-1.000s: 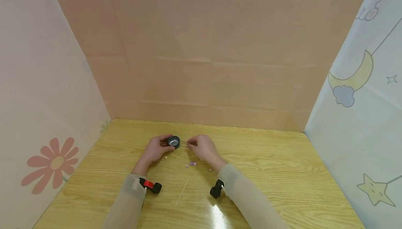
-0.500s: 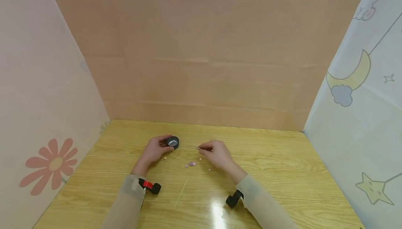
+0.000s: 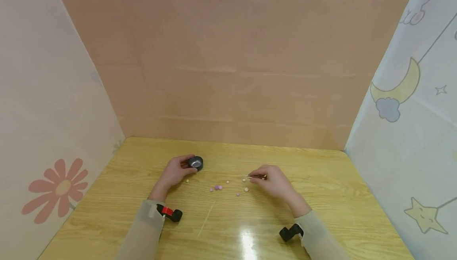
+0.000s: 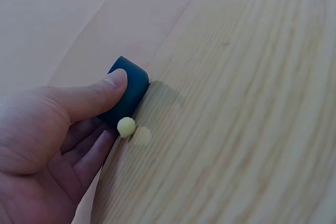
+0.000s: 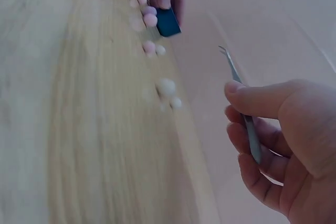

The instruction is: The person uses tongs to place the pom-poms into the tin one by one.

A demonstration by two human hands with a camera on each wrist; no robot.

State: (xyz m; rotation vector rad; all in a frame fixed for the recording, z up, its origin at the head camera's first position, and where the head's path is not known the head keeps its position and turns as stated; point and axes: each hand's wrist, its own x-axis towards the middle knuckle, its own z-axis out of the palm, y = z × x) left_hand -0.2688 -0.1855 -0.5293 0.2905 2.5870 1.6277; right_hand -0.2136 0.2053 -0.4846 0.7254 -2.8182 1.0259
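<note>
My left hand (image 3: 175,172) grips a small dark round cup (image 4: 135,90) from its left side, thumb on the near wall and fingers behind. The cup's mouth faces up in the head view, and its inside looks bare and silvery. To the right, my right hand (image 3: 275,182) pinches metal tweezers (image 5: 253,139) between thumb and fingers. Their bent tips point left, slightly apart, with nothing between them in the right wrist view. A yellow pom-pom (image 4: 126,127) lies close by the cup. Cream pom-poms (image 3: 246,189) lie near the tweezers.
Between the hands, a purple pom-pom (image 3: 216,188) touches a pink pom-pom (image 3: 220,188), with several other small ones scattered around. The wooden table (image 3: 321,180) meets a brown paper wall (image 3: 232,93) behind and patterned white walls at both sides.
My right hand has moved right and nearer with the tweezers, away from the cup, uncovering cream pom-poms. The left hand and the cup have stayed nearly still.
</note>
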